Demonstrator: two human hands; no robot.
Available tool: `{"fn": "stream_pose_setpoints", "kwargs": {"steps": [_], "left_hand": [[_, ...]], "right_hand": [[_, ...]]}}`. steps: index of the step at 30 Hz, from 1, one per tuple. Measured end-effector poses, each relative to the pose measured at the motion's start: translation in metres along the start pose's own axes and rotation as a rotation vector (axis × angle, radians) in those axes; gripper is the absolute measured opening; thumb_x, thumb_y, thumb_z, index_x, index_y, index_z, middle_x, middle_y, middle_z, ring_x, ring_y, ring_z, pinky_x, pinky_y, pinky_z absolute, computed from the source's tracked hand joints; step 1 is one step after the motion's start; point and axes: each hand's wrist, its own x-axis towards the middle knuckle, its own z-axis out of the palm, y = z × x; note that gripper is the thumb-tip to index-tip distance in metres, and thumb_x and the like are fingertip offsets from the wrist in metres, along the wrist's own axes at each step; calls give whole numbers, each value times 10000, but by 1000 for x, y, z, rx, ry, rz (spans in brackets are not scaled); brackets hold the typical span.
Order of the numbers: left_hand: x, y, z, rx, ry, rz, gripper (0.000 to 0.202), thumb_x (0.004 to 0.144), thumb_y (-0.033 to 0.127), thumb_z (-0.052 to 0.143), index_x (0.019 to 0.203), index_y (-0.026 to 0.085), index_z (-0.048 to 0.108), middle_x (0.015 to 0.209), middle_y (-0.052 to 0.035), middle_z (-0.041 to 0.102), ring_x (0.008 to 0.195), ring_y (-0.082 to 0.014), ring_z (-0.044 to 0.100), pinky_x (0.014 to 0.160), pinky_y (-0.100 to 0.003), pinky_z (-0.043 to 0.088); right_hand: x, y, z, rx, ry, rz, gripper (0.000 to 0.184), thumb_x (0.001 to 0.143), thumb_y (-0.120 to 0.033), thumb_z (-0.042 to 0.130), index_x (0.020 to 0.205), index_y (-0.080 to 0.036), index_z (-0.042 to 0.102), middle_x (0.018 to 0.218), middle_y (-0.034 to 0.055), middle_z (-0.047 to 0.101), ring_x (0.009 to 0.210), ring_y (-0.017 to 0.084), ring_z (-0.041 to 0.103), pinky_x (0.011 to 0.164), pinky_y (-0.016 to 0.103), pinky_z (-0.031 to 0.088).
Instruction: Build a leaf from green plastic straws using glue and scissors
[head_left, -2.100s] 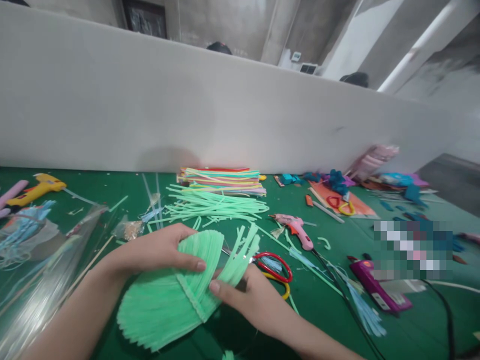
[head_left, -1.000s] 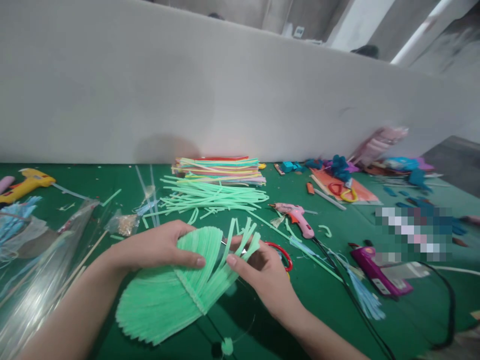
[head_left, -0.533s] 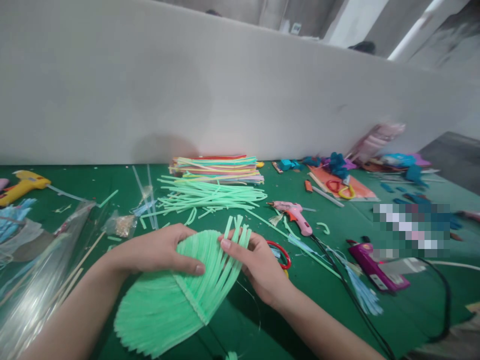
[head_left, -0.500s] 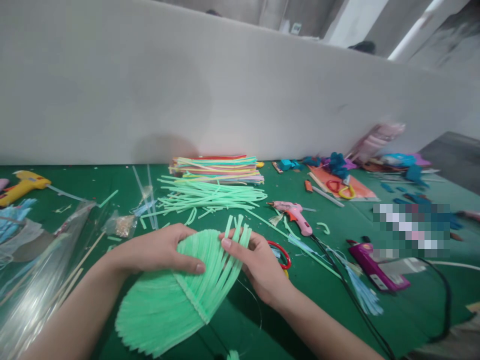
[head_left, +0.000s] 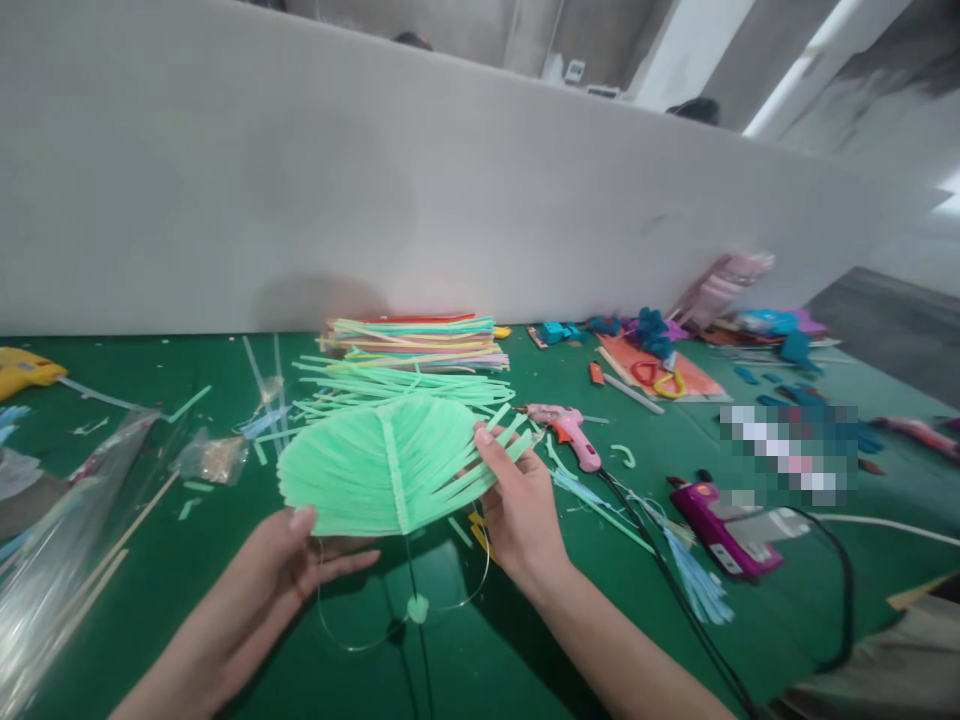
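A light-green leaf of fuzzy pipe cleaners [head_left: 352,470], with a raised midrib, is held above the table between my hands. My left hand [head_left: 277,570] has its thumb on the lower left edge, fingers reaching underneath. At the right side, my right hand [head_left: 521,500] pinches the loose strip ends between thumb and fingers; several tips poke out past them. A thin dark stem runs down from the midrib through a small green tuft [head_left: 418,608]. A clear thread loops below the leaf. Behind it lies a pile of loose green pipe cleaners [head_left: 450,383].
Multicoloured pipe cleaners [head_left: 412,335] lie against the grey partition [head_left: 450,200]. To the right are a pink glue gun [head_left: 566,430] with its cord, a purple glue gun [head_left: 724,530] and scissors [head_left: 664,380]. A yellow glue gun [head_left: 26,372] and plastic wrap [head_left: 67,570] are left.
The leaf has turned and moved up and away, its midrib now nearly upright. My left hand has shifted from its top to the lower left edge. My right hand stays at the strip ends.
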Motion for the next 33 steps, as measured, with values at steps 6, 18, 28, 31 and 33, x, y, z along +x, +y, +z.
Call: {"fn": "stream_pose_setpoints", "kwargs": {"steps": [6, 18, 28, 31, 33], "left_hand": [[-2, -15, 17, -6, 126, 24, 555, 682, 227, 860, 1181, 287, 626, 1040, 15, 764, 883, -230, 733, 746, -337, 634], [-6, -22, 23, 13, 196, 162, 646, 608, 196, 869, 1217, 291, 675, 1140, -10, 758, 1135, -303, 665, 967, -400, 552], [-6, -27, 19, 174, 243, 152, 764, 604, 369, 878, 1300, 185, 624, 1114, -109, 758, 1020, -347, 703, 938, -503, 547], [-6, -27, 19, 171, 228, 167, 781, 611, 363, 875, 1325, 197, 605, 1144, -110, 749, 1053, -344, 692, 974, -513, 528], [-6, -26, 19, 161, 231, 177, 790, 611, 361, 874, 1333, 198, 599, 1167, -115, 741, 1068, -347, 686, 987, -521, 518]], "right_hand": [[-11, 10, -3, -91, -190, 48, 502, 727, -349, 839, 1158, -256, 597, 1039, 18, 729, 869, 202, 706, 770, 343, 582], [-26, 25, -4, -385, -450, 394, 386, 619, -363, 893, 876, -147, 702, 748, 7, 713, 619, 116, 635, 557, 210, 514], [-27, 18, -4, -395, -418, 360, 378, 604, -310, 901, 891, -168, 700, 744, -13, 714, 640, 124, 636, 584, 222, 511], [-27, 17, -5, -408, -423, 362, 368, 620, -330, 893, 880, -169, 688, 726, -22, 701, 646, 124, 634, 575, 221, 506], [-27, 17, -5, -404, -429, 359, 360, 629, -337, 889, 872, -171, 681, 714, -28, 692, 656, 123, 632, 576, 219, 504]]}}
